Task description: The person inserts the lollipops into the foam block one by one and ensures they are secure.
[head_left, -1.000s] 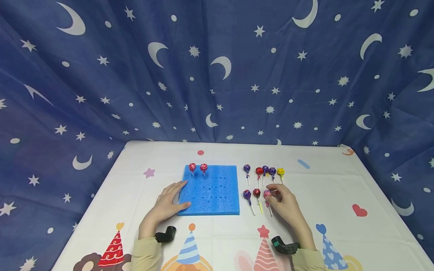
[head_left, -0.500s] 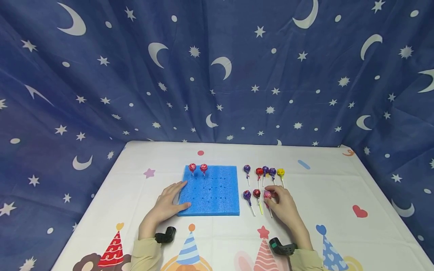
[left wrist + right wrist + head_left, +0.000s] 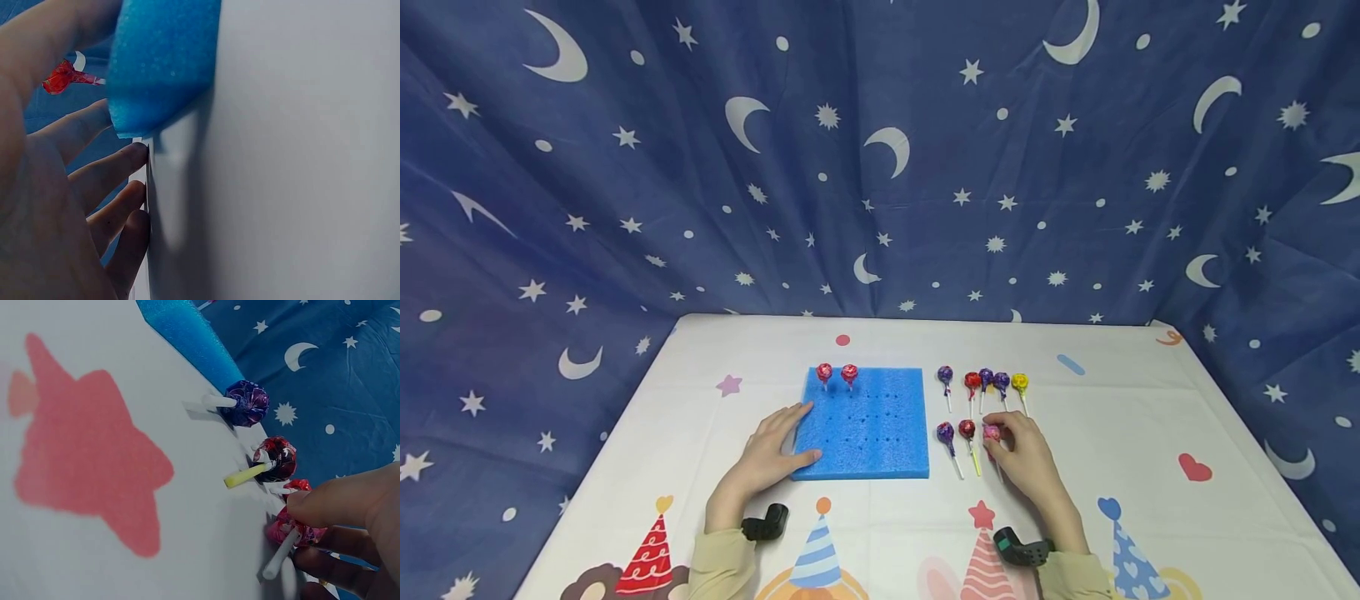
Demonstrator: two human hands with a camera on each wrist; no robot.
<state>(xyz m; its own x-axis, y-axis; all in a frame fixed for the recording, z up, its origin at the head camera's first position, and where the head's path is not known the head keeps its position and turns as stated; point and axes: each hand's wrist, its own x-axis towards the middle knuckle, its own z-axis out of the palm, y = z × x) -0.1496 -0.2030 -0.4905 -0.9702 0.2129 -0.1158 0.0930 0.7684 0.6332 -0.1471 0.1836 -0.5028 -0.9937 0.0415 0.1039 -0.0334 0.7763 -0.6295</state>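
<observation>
Right hand (image 3: 1026, 450) has narrowed, pinching 1 pink lollipop (image 3: 991, 432), seemingly secure, at blue foam's (image 3: 880, 458) 3 o'clock; left hand (image 3: 769, 452) spread, 8 o'clock

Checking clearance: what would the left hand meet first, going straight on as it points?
Most likely the blue foam board: the left hand is at its left edge, fingers angled toward it. Whether it would push the side or slide over is unclear.

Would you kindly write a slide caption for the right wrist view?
The right hand pinches a pink lollipop near a dark-red lollipop and a purple lollipop.
</observation>
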